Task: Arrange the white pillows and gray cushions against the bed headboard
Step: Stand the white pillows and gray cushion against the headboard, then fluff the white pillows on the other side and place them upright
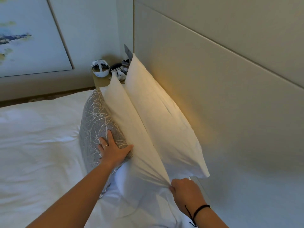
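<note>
Right hand pinches the front white pillow's corner; left hand lies spread on the gray cushion. Overpulling risks tipping that pillow away from the headboard.

Two pillows white, warmed to cream-yellow where light falls near headboard, itself pale beige, plain. Cushion gray, speckled weave, with pale cream branching vein pattern. Bed sheet plain white, bluish in shade. Black cord band on right wrist. Thin silver ring on left hand. Wall picture pale blue-white with dark blue and yellow-green blotches. White headset on tan bedside table.
</note>
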Demonstrator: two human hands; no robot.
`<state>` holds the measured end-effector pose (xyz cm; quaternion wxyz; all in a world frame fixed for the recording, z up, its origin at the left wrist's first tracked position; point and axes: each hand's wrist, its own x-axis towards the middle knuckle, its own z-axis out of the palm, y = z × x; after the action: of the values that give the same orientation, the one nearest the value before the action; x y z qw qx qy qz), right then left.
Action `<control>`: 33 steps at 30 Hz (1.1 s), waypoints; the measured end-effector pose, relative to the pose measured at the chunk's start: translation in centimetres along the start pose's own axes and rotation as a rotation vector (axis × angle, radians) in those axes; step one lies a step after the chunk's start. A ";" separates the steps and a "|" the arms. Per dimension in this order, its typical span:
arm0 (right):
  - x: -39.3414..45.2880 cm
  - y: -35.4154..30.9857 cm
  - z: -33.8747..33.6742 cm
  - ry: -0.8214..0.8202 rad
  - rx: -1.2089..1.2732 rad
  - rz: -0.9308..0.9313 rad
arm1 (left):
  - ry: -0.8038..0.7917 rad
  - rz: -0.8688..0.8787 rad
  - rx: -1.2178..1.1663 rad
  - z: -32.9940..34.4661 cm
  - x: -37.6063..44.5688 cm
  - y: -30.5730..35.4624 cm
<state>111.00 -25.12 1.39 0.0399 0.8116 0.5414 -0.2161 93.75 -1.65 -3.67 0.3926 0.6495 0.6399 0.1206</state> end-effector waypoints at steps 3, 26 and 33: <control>-1.9 0.6 -1.9 0.151 -0.016 -0.051 | -0.009 0.008 -0.015 -0.3 -1.0 -0.3; -2.4 11.4 -3.5 0.289 0.052 0.121 | -0.053 0.089 -0.148 0.9 -8.7 -1.9; -4.9 11.7 -1.0 0.467 0.298 0.185 | 0.008 0.148 -0.035 3.1 -11.9 0.8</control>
<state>120.24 -33.88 2.28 -0.1857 0.8823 0.4218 -0.0962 94.63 -13.64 -1.08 0.3915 0.6877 0.5893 0.1631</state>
